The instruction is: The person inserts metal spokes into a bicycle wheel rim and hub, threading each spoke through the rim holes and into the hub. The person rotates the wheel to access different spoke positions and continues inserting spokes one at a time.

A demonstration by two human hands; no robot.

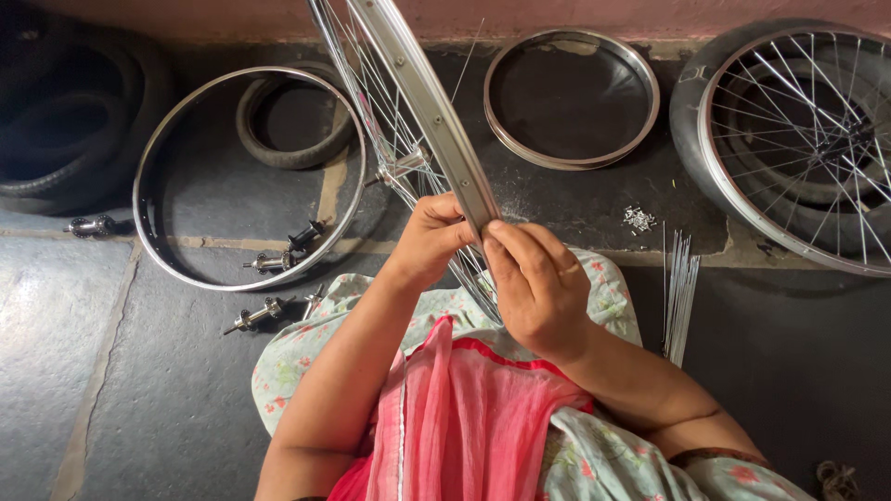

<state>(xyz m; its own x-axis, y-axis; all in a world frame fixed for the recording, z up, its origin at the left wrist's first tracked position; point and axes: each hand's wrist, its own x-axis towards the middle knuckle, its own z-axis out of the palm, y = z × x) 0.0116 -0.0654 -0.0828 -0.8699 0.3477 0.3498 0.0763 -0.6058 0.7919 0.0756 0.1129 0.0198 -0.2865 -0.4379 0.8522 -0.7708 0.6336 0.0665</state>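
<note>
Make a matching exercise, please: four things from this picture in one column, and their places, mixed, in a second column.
Things:
1. wheel rim
2. bundle of loose spokes
3. built wheel with tyre
4. hubs

Places:
A. on the floor inside the big bare rim
B. at the far right, lying flat
C. held upright between the left hand and right hand
D. on the floor beside the person's right arm

Pairs: 1-C, 2-D, 3-B, 4-A

Two hands, the left hand (pixel 429 237) and the right hand (pixel 538 283), meet on one spoked wheel rim (pixel 436 116). Two bare metal rims lie on the floor beyond them, one (pixel 148 181) to the left, one (pixel 640 79) to the right. A second spoked wheel (pixel 798 148) sits far right; four hubs lie left, among them one (pixel 255 317); one bundle of spokes (pixel 679 292) lies right.
</note>
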